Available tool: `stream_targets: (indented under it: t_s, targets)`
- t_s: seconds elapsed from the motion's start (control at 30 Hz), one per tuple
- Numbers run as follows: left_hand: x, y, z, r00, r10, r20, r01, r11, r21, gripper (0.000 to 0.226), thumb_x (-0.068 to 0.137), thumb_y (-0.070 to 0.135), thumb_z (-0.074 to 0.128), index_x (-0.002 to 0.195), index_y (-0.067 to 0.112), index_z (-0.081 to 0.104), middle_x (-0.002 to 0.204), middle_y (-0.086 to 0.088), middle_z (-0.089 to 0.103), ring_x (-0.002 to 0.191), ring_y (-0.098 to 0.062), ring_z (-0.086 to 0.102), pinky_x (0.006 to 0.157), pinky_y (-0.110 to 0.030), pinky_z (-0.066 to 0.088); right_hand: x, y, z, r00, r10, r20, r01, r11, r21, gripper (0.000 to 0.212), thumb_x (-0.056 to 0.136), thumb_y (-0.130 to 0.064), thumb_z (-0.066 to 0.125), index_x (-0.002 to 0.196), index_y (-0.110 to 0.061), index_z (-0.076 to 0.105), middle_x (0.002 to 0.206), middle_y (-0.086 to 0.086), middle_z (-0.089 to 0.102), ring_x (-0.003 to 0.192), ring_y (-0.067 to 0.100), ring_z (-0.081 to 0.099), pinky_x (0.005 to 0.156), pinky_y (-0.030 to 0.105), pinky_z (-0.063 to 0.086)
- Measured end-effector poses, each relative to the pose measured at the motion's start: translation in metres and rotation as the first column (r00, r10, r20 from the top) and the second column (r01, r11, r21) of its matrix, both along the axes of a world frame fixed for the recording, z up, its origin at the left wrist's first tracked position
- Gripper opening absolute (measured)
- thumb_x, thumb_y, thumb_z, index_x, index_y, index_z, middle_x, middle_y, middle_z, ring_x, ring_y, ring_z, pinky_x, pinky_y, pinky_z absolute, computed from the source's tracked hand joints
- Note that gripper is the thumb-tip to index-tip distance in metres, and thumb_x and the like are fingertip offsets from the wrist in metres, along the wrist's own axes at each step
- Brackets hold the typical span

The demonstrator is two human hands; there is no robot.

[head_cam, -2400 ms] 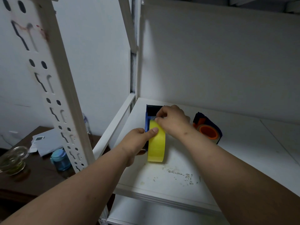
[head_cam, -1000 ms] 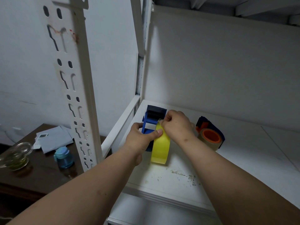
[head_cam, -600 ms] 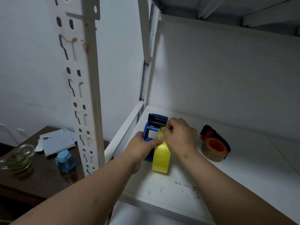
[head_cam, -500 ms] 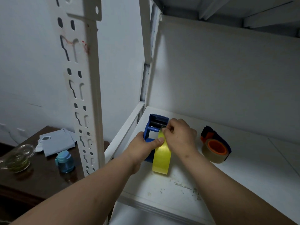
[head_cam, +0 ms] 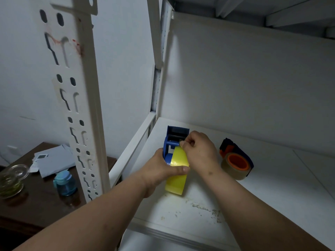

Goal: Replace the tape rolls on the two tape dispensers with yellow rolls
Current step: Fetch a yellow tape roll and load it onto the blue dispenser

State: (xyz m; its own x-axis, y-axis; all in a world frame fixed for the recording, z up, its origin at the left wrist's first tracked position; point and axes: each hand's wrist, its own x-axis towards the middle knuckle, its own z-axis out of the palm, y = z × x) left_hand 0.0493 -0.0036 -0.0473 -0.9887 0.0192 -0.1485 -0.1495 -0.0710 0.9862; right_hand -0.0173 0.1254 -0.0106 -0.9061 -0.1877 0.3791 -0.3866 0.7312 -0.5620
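Observation:
A blue tape dispenser [head_cam: 175,137] stands on the white shelf [head_cam: 272,187] near its left edge, with a yellow tape roll [head_cam: 176,180] mounted in it. My left hand [head_cam: 163,169] grips the dispenser and roll from the left, thumb across the yellow tape. My right hand [head_cam: 198,151] pinches the free end of the yellow tape and holds it up by the dispenser's black roller. A second dark blue and orange dispenser [head_cam: 235,160] lies to the right, carrying a clear-brown roll on an orange core.
A perforated white shelf post [head_cam: 79,105] rises at the left. Beyond it a dark wooden table [head_cam: 36,201] holds a blue jar [head_cam: 65,182], a glass jar [head_cam: 10,180] and papers [head_cam: 52,160]. Crumbs or chipped paint dot the shelf front [head_cam: 204,209].
The right hand has drawn a strip of yellow tape up off the roll toward the dispenser's front roller. My left hand keeps the same grip; the view has tilted slightly upward.

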Motion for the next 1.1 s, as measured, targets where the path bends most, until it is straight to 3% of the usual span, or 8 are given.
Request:
stream_targets:
  t_s: [0.1,0.23,0.37,0.5,0.57,0.77,0.93,1.1]
  targets:
    - [-0.001,0.003,0.001,1.000,-0.001,-0.010,0.002,1.000,0.004,0.065,0.074,0.013,0.085,0.130,0.004,0.052,0.122,-0.020,0.067,0.114,-0.035,0.065,0.098,-0.050,0.053,-0.003,0.003,0.002,1.000,0.005,0.000,-0.005,0.999,0.046,0.019,0.086,-0.032,0.060,0.072,-0.022,0.052,0.076,-0.005,0.051,0.068,0.016,0.050,0.058,0.028,0.032]
    - [-0.003,0.002,0.000,1.000,0.004,-0.022,-0.003,1.000,0.021,0.058,0.077,0.015,0.082,0.128,0.008,0.054,0.120,-0.015,0.070,0.111,-0.030,0.067,0.098,-0.046,0.054,-0.008,0.007,0.007,1.000,0.009,0.029,-0.012,0.993,0.115,0.020,0.086,-0.033,0.058,0.071,-0.024,0.049,0.078,-0.002,0.056,0.075,0.023,0.056,0.070,0.035,0.046]
    - [-0.004,0.005,-0.002,0.998,0.040,-0.039,-0.039,0.999,0.037,0.058,0.075,0.017,0.084,0.125,0.007,0.057,0.119,-0.016,0.070,0.111,-0.032,0.066,0.098,-0.047,0.054,-0.011,0.008,0.012,0.997,0.007,0.076,-0.019,0.986,0.166,0.018,0.085,-0.030,0.056,0.071,-0.023,0.048,0.082,0.000,0.057,0.081,0.027,0.057,0.073,0.037,0.049]
    - [-0.005,0.010,-0.004,0.994,0.100,-0.037,-0.096,0.990,0.099,0.056,0.071,0.013,0.086,0.119,0.013,0.058,0.110,-0.007,0.071,0.099,-0.021,0.068,0.076,-0.026,0.057,-0.013,0.006,0.013,0.993,-0.017,0.116,-0.003,0.986,0.168,0.021,0.085,-0.027,0.055,0.068,-0.026,0.044,0.085,0.001,0.057,0.084,0.027,0.058,0.076,0.038,0.049]
    - [-0.005,0.011,-0.004,0.993,0.113,-0.036,-0.108,0.988,0.111,0.056,0.070,0.013,0.086,0.118,0.014,0.058,0.109,-0.006,0.072,0.097,-0.019,0.069,0.072,-0.024,0.055,-0.013,0.006,0.012,0.994,-0.026,0.102,0.008,0.985,0.175,0.021,0.086,-0.029,0.055,0.069,-0.026,0.043,0.085,0.001,0.058,0.083,0.027,0.058,0.075,0.038,0.049]
    - [-0.006,0.009,-0.004,0.994,0.098,-0.055,-0.091,0.989,0.118,0.048,0.075,0.014,0.084,0.118,0.015,0.062,0.107,-0.004,0.074,0.096,-0.019,0.070,0.079,-0.030,0.055,-0.013,0.006,0.008,0.995,-0.080,0.058,0.068,0.979,0.190,0.026,0.085,-0.033,0.053,0.065,-0.025,0.039,0.082,-0.001,0.057,0.077,0.025,0.057,0.069,0.036,0.047]
    - [-0.006,0.006,-0.003,0.996,0.056,-0.072,-0.050,0.995,0.090,0.049,0.080,0.013,0.079,0.126,0.018,0.061,0.118,-0.006,0.073,0.111,-0.025,0.067,0.100,-0.039,0.052,-0.014,0.005,0.006,0.994,-0.107,0.025,0.098,0.967,0.235,0.028,0.086,-0.034,0.052,0.064,-0.025,0.036,0.080,-0.003,0.055,0.074,0.025,0.054,0.067,0.033,0.038]
    - [-0.007,0.004,0.001,0.998,0.037,-0.059,-0.036,0.999,0.005,0.049,0.080,0.024,0.080,0.126,0.021,0.061,0.118,-0.001,0.073,0.110,-0.020,0.068,0.101,-0.041,0.052,-0.010,0.005,0.007,0.980,-0.092,-0.177,0.148,0.930,0.336,0.029,0.088,-0.033,0.052,0.066,-0.026,0.035,0.069,-0.007,0.043,0.072,0.027,0.055,0.074,0.035,0.030]
